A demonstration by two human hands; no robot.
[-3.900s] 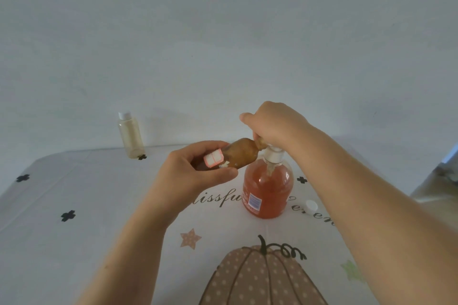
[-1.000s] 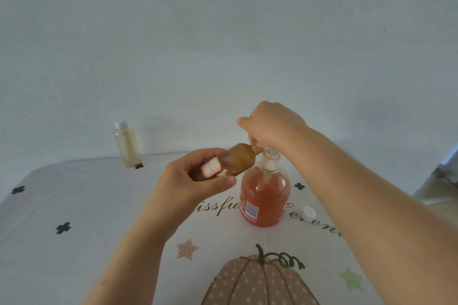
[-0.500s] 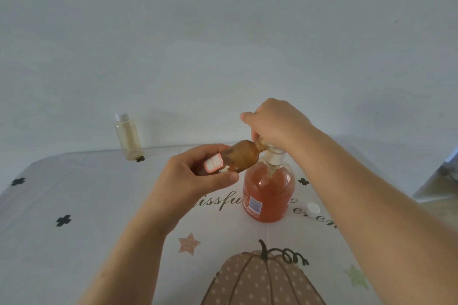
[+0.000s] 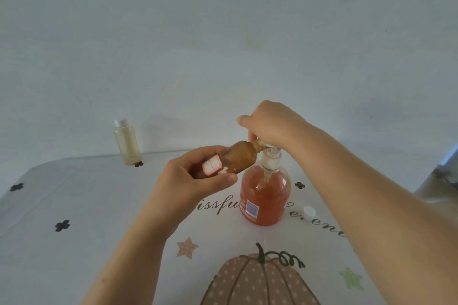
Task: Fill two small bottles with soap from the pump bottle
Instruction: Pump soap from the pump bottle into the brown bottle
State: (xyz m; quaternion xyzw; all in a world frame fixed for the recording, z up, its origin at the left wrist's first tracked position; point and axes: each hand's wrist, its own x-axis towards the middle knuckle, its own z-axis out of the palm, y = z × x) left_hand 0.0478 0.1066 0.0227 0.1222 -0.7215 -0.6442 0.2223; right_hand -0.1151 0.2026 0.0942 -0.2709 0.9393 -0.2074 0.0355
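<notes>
The right hand (image 4: 272, 124) on top of the pump bottle (image 4: 265, 198) rides slightly higher than four seconds ago: a short length of white stem (image 4: 273, 150) now shows between it and the collar (image 4: 271, 161), where it earlier sat close. The small brown bottle (image 4: 239, 158) in the left hand (image 4: 188, 181) tips its neck a little more steeply upward. The whole scene sits a shade lower in the head view than half a second ago.
</notes>
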